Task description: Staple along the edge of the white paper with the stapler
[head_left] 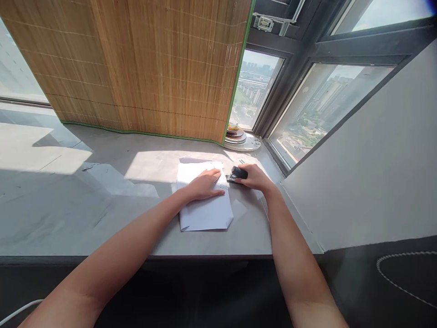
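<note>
White sheets of paper (205, 214) lie on the pale stone sill, with lines of small print near their right edge and a folded corner at the lower right. My left hand (206, 184) rests flat on the sheets, fingers apart and pointing right. Just right of the paper, my right hand (254, 176) is wrapped round a black stapler (239, 172). The stapler's jaw end points left toward the paper's right edge; whether it touches the sheets I cannot tell.
A bamboo blind (164, 68) with green edging hangs behind the sill. Stacked plates (241, 140) stand in the window corner, partly behind the blind. A white wall (375, 159) slopes along the right side. The sill's front edge (211, 256) runs below my forearms.
</note>
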`<state>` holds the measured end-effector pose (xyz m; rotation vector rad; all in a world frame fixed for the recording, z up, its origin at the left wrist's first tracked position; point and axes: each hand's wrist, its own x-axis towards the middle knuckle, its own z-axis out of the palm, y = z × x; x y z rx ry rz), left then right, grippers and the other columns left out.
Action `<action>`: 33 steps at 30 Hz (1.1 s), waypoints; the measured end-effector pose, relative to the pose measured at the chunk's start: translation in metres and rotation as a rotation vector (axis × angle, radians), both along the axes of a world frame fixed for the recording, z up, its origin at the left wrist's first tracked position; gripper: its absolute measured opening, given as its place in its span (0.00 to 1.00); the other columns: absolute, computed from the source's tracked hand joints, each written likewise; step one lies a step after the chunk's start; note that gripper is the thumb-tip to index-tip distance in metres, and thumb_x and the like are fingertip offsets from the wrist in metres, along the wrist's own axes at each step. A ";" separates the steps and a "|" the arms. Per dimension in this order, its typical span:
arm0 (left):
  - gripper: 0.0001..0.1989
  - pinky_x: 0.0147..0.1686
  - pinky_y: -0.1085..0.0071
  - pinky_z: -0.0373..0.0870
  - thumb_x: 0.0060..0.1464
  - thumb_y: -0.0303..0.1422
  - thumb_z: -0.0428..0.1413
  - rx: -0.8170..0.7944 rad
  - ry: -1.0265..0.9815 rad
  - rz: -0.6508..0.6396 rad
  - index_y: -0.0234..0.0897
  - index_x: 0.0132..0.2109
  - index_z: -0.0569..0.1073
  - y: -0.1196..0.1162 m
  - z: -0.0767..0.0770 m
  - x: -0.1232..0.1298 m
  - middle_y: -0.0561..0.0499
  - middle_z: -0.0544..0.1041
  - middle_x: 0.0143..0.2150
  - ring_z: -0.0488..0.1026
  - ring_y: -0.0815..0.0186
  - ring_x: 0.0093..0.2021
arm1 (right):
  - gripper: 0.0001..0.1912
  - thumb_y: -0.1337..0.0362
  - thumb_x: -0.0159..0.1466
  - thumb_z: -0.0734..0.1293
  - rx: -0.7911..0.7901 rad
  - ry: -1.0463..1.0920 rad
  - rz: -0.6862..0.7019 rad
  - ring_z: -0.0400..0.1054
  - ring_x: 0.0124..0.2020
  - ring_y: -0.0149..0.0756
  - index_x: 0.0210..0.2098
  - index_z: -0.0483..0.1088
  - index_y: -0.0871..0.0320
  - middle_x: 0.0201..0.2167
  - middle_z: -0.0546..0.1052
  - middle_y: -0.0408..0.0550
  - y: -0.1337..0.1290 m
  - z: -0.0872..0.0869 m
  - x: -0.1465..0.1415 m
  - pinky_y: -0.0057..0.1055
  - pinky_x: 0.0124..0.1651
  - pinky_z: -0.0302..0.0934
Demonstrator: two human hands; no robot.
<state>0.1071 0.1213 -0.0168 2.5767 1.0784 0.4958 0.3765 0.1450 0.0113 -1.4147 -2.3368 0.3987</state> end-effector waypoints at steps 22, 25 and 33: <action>0.07 0.24 0.70 0.54 0.49 0.27 0.51 -0.094 -1.140 0.597 0.40 0.25 0.70 0.033 0.011 -0.043 0.53 0.64 0.22 0.58 0.67 0.24 | 0.11 0.60 0.63 0.70 -0.012 0.092 -0.066 0.63 0.32 0.36 0.31 0.62 0.53 0.30 0.73 0.42 -0.071 -0.009 -0.096 0.31 0.34 0.51; 0.06 0.21 0.72 0.52 0.49 0.28 0.52 -0.236 -1.188 0.617 0.39 0.26 0.70 0.035 0.008 -0.042 0.54 0.62 0.22 0.57 0.68 0.22 | 0.12 0.56 0.64 0.69 -0.033 0.078 -0.134 0.63 0.32 0.37 0.32 0.63 0.53 0.30 0.73 0.41 -0.084 -0.011 -0.046 0.32 0.35 0.52; 0.06 0.18 0.74 0.44 0.39 0.29 0.53 -0.748 -1.311 0.336 0.39 0.22 0.62 0.044 0.010 -0.060 0.56 0.55 0.21 0.47 0.73 0.19 | 0.23 0.38 0.67 0.64 -0.238 0.156 -0.138 0.68 0.37 0.43 0.40 0.69 0.52 0.36 0.76 0.47 -0.079 0.009 0.035 0.36 0.38 0.61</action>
